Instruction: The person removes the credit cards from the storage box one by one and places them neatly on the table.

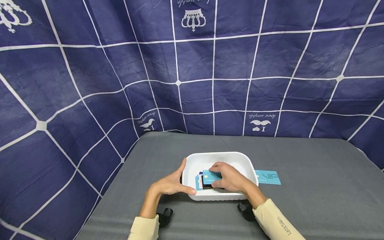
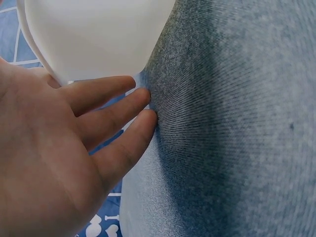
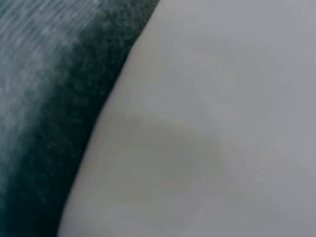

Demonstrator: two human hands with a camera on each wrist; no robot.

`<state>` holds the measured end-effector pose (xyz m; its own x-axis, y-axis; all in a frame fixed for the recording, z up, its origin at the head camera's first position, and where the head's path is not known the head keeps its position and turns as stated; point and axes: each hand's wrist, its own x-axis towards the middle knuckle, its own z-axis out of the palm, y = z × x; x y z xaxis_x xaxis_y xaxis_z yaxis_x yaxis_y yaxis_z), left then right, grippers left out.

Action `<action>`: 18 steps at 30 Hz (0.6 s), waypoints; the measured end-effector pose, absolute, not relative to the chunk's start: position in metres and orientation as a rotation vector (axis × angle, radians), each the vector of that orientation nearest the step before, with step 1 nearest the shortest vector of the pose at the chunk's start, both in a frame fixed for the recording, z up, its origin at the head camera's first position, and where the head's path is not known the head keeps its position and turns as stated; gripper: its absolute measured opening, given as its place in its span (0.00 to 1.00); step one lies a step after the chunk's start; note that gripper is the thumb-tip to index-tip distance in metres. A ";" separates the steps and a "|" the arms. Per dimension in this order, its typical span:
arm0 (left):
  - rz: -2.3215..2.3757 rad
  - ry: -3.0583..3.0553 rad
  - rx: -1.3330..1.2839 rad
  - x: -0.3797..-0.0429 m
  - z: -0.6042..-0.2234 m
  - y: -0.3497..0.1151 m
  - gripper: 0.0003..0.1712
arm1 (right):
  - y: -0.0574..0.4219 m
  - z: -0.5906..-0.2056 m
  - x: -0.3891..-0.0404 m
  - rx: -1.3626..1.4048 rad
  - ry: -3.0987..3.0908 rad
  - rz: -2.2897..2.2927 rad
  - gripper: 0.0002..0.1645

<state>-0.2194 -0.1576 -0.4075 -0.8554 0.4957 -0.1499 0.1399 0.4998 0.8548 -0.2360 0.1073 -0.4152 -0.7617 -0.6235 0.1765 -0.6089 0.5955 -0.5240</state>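
A white plastic tray (image 1: 220, 197) with rounded corners stands on the grey cloth. My left hand (image 1: 169, 182) spans its left end, thumb on the near rim and index finger along the left side. In the left wrist view its other fingers (image 2: 116, 118) extend loosely beside the tray's outer wall. My right hand (image 1: 231, 178) reaches inside and holds a light-blue card (image 1: 209, 177) by its long edges, between thumb and fingers. Under that card lie a black card (image 1: 207, 186) and other cards, partly covered. The right wrist view shows only the tray's white wall (image 3: 197, 123), not the hand.
A light-blue card marked VIP (image 1: 268, 177) lies on the grey cloth (image 1: 315, 186), its left end hidden by the tray's right side. Black straps (image 1: 165, 217) sit on both wrists. A navy curtain (image 1: 231, 66) with white lines hangs behind and at the left.
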 end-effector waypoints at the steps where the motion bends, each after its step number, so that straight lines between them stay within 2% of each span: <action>1: 1.300 2.372 0.528 -0.219 -0.408 -0.158 0.79 | 0.107 -0.415 -0.235 -1.087 2.778 -0.895 0.31; 18: 1.304 2.381 0.512 -0.218 -0.408 -0.157 0.79 | 0.124 -0.395 -0.220 -1.171 2.837 -0.786 0.30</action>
